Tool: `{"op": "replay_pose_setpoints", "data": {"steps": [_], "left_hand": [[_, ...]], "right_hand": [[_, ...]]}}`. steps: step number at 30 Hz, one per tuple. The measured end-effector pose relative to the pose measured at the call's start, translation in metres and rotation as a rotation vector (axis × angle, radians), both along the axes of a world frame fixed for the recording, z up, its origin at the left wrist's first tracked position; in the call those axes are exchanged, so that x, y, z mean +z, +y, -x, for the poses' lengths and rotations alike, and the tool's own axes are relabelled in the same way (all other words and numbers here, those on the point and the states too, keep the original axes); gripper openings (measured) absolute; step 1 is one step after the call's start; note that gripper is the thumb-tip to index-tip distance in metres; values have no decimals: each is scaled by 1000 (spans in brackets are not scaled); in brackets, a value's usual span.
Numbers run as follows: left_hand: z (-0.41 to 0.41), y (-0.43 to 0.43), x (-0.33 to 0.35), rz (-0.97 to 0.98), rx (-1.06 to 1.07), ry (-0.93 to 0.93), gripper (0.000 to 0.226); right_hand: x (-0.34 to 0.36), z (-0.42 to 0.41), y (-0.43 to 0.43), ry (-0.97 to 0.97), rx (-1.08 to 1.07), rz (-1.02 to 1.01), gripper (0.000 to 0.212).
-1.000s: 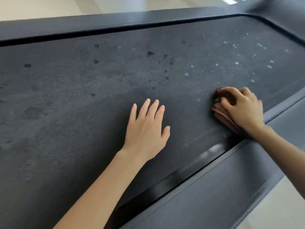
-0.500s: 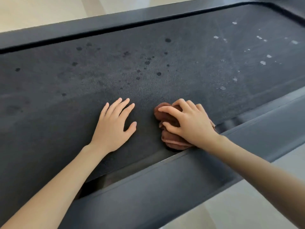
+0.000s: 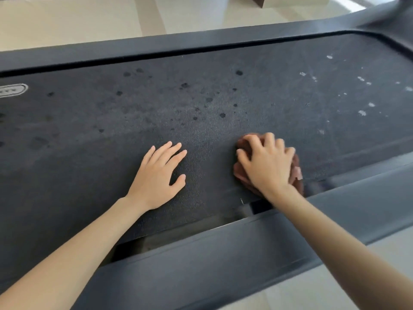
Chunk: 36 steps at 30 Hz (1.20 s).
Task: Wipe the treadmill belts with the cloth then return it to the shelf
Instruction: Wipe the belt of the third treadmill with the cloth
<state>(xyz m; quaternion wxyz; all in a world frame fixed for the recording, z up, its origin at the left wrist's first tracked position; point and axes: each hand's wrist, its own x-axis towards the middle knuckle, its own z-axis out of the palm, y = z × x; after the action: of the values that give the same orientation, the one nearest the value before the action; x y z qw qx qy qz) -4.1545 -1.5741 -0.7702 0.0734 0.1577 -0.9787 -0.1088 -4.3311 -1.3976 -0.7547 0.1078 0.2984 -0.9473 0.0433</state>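
The dark treadmill belt (image 3: 201, 104) runs across the view, speckled with dark spots in the middle and pale flecks at the right. A bunched brown cloth (image 3: 242, 173) lies on the belt near its front edge. My right hand (image 3: 267, 163) covers the cloth with curled fingers gripping it and pressing it down. My left hand (image 3: 159, 175) rests flat on the belt to the left of the cloth, fingers straight and spread, holding nothing.
A grey side rail (image 3: 223, 260) borders the belt on my side, and another rail (image 3: 178, 44) runs along the far side. Pale floor tiles (image 3: 89, 19) lie beyond the treadmill. A white logo (image 3: 13, 90) marks the belt at far left.
My right hand swept the cloth left along the belt's front edge toward my left hand, then eased slightly back right. My left hand stayed flat on the belt.
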Motion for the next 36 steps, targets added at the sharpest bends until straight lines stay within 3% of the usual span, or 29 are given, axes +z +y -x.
{"op": "replay_pose_setpoints", "data": {"steps": [4,7,9,13,16,21,24,27,29,34,36], "left_hand": [[-8,-14,1,50,-76,-36,56],[-28,-42,1,64,-54,-26,57],[-41,-55,-1,17,-6,-11,57],[-41,-61,-8,-45,37,58,60],[-40,-63,-10,-54,54,106,60],[-41,-62,-11,-62,42,98,58],[-42,-64,-10,-76,52,81,61],[-42,-64,-9,-73,21,79,61],[-44,-64,-9,-54,12,77,58],[-42,-62,-9,-44,23,51,64],[-41,-61,-9,-19,29,44,64]], "right_hand": [[-2,-49,-35,-13,361,9,35],[2,-27,-27,-24,463,4,42],[3,6,-13,1,360,19,44],[2,66,-5,-53,-118,123,42],[-7,57,-34,23,-175,102,42],[-7,-25,-102,27,83,101,33],[-10,-77,-138,65,371,115,30],[-4,-55,-129,-10,517,109,34],[-4,-22,-103,6,413,107,33],[-1,75,-14,-15,-287,88,38],[1,88,-3,-50,-475,84,43]]}}
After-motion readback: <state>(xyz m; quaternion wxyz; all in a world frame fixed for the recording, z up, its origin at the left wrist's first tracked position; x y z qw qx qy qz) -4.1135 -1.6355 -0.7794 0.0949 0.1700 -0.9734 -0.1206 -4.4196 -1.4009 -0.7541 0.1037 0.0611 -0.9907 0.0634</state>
